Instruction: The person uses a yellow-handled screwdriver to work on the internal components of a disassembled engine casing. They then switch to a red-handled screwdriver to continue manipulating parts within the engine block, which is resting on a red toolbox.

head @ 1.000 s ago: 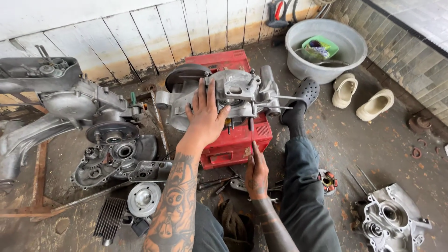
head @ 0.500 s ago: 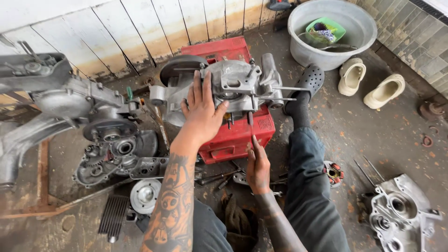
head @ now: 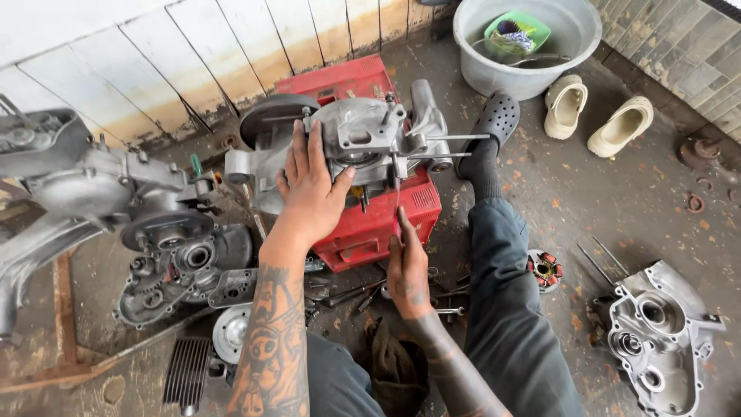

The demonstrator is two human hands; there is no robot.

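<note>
At frame centre, the left hand [head: 310, 185] lies open on a grey metal engine casing [head: 355, 143] atop a red box [head: 370, 208]; the right hand [head: 407, 266] seemingly pinches a thin rod [head: 397, 205] above the stained concrete floor [head: 617, 193] by a tiled wall [head: 679, 46].

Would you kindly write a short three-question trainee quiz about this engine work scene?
1. True or false: the left hand lies flat on the engine casing.
2. What does the casing rest on? A) red box B) grey basin C) cream clogs
3. Fill in: the right hand holds a thin ____ pointing up at the casing.

Key: 1 true. 2 A, the red box. 3 tool; its kind is too thin to tell.
</note>
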